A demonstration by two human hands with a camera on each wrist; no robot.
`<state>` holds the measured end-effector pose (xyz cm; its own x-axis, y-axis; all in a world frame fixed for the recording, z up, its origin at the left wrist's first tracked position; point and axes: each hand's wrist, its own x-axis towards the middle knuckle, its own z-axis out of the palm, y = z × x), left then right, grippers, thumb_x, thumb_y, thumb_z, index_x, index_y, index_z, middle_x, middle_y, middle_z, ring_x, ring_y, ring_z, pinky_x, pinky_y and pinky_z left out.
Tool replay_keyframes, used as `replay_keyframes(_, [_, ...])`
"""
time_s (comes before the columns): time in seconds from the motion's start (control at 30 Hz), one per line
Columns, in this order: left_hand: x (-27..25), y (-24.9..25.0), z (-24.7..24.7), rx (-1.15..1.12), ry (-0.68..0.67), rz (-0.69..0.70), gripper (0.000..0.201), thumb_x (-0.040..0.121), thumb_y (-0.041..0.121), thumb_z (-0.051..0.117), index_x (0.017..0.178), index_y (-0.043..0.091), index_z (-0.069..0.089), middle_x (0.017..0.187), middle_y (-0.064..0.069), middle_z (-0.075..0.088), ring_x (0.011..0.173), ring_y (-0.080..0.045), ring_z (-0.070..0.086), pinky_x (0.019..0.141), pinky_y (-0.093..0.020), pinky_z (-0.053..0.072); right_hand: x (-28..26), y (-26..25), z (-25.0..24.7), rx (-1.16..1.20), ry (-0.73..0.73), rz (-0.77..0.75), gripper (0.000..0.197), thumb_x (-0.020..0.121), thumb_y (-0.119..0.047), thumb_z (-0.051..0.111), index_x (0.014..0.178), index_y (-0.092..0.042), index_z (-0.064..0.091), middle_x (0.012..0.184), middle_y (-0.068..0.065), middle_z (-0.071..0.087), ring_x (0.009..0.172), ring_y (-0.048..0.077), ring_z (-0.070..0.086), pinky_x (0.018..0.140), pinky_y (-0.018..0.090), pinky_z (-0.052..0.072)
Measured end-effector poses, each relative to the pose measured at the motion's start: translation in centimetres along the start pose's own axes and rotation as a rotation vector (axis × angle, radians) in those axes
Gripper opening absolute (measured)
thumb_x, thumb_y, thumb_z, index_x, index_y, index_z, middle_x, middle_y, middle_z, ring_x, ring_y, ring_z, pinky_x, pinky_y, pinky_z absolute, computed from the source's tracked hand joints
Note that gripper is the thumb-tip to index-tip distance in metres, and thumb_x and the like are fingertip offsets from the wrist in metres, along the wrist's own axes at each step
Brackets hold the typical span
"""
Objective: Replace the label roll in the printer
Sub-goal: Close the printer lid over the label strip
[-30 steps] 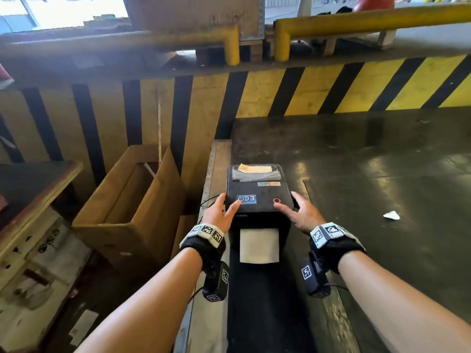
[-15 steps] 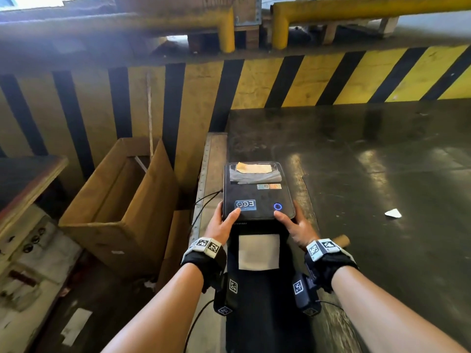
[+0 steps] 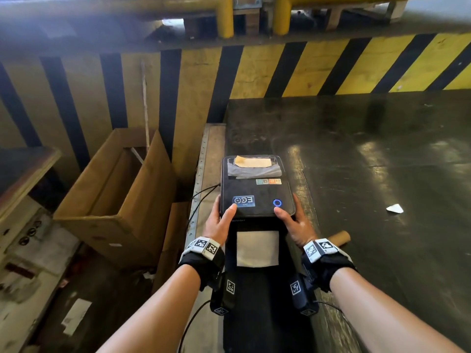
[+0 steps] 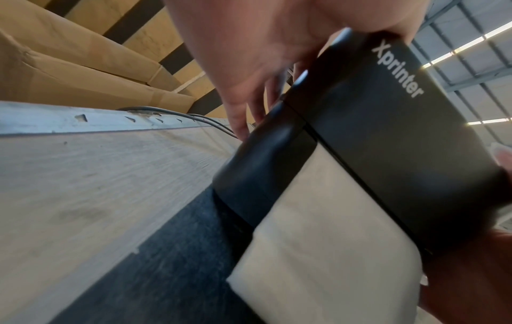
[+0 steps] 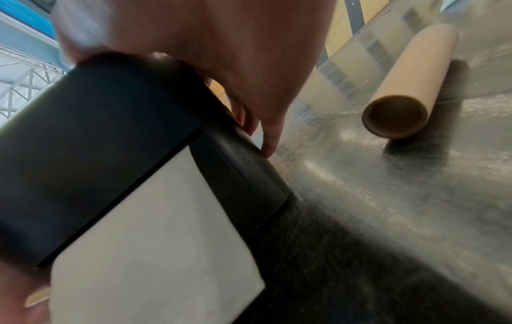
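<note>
A black label printer (image 3: 257,189) sits lid down on a dark strip, its ring light (image 3: 277,202) glowing blue. A white label (image 3: 257,248) sticks out of its front slot. My left hand (image 3: 221,220) grips the front left corner, thumb on the lid and fingers down the side (image 4: 243,114). My right hand (image 3: 293,220) grips the front right corner the same way, its fingers (image 5: 266,136) along the side. The "Xprinter" front (image 4: 387,131) and the label (image 5: 155,241) fill both wrist views. An empty cardboard core (image 3: 339,238) (image 5: 410,87) lies right of my right wrist.
An open cardboard box (image 3: 114,200) stands to the left below the metal rail (image 3: 204,174), over which a black cable (image 3: 201,197) runs. A white paper scrap (image 3: 394,208) lies on the dark table (image 3: 382,161). A yellow-and-black striped barrier (image 3: 305,67) closes the back.
The printer's ring light has turned from red to blue. Both hands have slid back to the lid's front corners, and the view has tilted down slightly.
</note>
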<state>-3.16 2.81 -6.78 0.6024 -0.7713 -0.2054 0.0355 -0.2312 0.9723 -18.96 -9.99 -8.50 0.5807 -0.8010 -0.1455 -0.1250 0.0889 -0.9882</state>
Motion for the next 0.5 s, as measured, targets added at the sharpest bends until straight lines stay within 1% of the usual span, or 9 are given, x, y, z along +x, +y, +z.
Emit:
replay_keyframes(0.07, [0.0,0.0,0.0,-0.002,0.001,0.002,0.081,0.070,0.060,0.056,0.140,0.029,0.031,0.133,-0.007,0.056,0.118,-0.023,0.057,0.104,-0.046,0.046,-0.2,-0.2,0.0,-0.014,-0.006,-0.003,0.065,0.087,-0.023,0.060,0.142,-0.027,0.027,0.122,-0.008,0.052,0.109,0.007,0.053,0.067,-0.003,0.041])
replay_keyframes(0.13, [-0.1,0.2,0.1,-0.005,0.003,-0.001,0.075,0.074,0.055,0.055,0.140,0.030,0.031,0.133,-0.007,0.055,0.118,-0.024,0.057,0.103,-0.046,0.046,-0.5,-0.6,0.0,-0.021,-0.005,-0.006,0.065,0.088,-0.022,0.058,0.143,-0.026,0.024,0.120,-0.011,0.048,0.112,0.008,0.048,0.067,-0.005,0.038])
replay_keyframes(0.17, [-0.2,0.3,0.1,-0.004,0.002,-0.003,0.073,0.076,0.052,0.054,0.141,0.030,0.030,0.133,-0.008,0.055,0.118,-0.024,0.056,0.103,-0.046,0.046,-0.6,-0.9,0.0,-0.021,-0.003,-0.008,0.065,0.088,-0.022,0.058,0.144,-0.025,0.023,0.120,-0.012,0.046,0.112,0.007,0.045,0.071,-0.004,0.036])
replay_keyframes(0.2, [-0.2,0.3,0.0,-0.006,-0.001,-0.002,0.073,0.076,0.051,0.053,0.141,0.029,0.029,0.133,-0.008,0.054,0.118,-0.025,0.056,0.103,-0.046,0.046,-0.6,-0.9,0.0,-0.019,-0.003,-0.010,0.066,0.089,-0.023,0.057,0.144,-0.025,0.022,0.120,-0.012,0.044,0.112,0.006,0.043,0.078,0.002,0.034])
replay_keyframes(0.23, [-0.3,0.4,0.0,-0.006,-0.007,-0.002,0.073,0.076,0.051,0.053,0.142,0.029,0.029,0.132,-0.008,0.054,0.118,-0.025,0.056,0.103,-0.046,0.046,-0.8,-1.1,-0.1,-0.015,-0.006,-0.013,0.066,0.089,-0.023,0.056,0.144,-0.026,0.021,0.121,-0.012,0.042,0.112,0.005,0.041,0.086,0.011,0.033])
replay_keyframes(0.27, [-0.3,0.3,0.0,-0.006,-0.010,0.003,0.073,0.077,0.051,0.052,0.142,0.029,0.028,0.131,-0.007,0.054,0.118,-0.025,0.056,0.103,-0.045,0.046,-0.7,-0.9,-0.1,-0.012,-0.003,-0.015,0.066,0.089,-0.023,0.056,0.144,-0.026,0.021,0.121,-0.012,0.042,0.112,0.006,0.041,0.090,0.018,0.031])
replay_keyframes(0.3, [-0.3,0.3,0.0,-0.007,-0.013,0.008,0.072,0.077,0.050,0.052,0.141,0.029,0.029,0.128,-0.005,0.054,0.117,-0.024,0.056,0.102,-0.043,0.047,-0.8,-1.0,-0.1,-0.012,-0.001,-0.014,0.066,0.088,-0.024,0.057,0.144,-0.026,0.021,0.122,-0.011,0.042,0.113,0.006,0.041,0.092,0.021,0.030])
replay_keyframes(0.43, [-0.2,0.2,-0.2,-0.018,-0.028,0.015,0.070,0.077,0.048,0.051,0.141,0.029,0.029,0.125,-0.003,0.054,0.113,-0.021,0.056,0.095,-0.035,0.049,-0.4,-0.4,-0.1,-0.023,-0.001,-0.010,0.066,0.087,-0.027,0.059,0.143,-0.028,0.024,0.123,-0.010,0.046,0.114,0.010,0.045,0.094,0.025,0.031])
replay_keyframes(0.5, [-0.2,0.2,-0.2,-0.031,-0.036,0.006,0.072,0.077,0.049,0.053,0.142,0.028,0.028,0.130,-0.005,0.053,0.116,-0.022,0.056,0.098,-0.040,0.049,-0.2,0.0,-0.1,-0.030,-0.005,-0.014,0.066,0.086,-0.029,0.060,0.142,-0.028,0.026,0.125,-0.008,0.049,0.118,0.013,0.048,0.096,0.026,0.033])
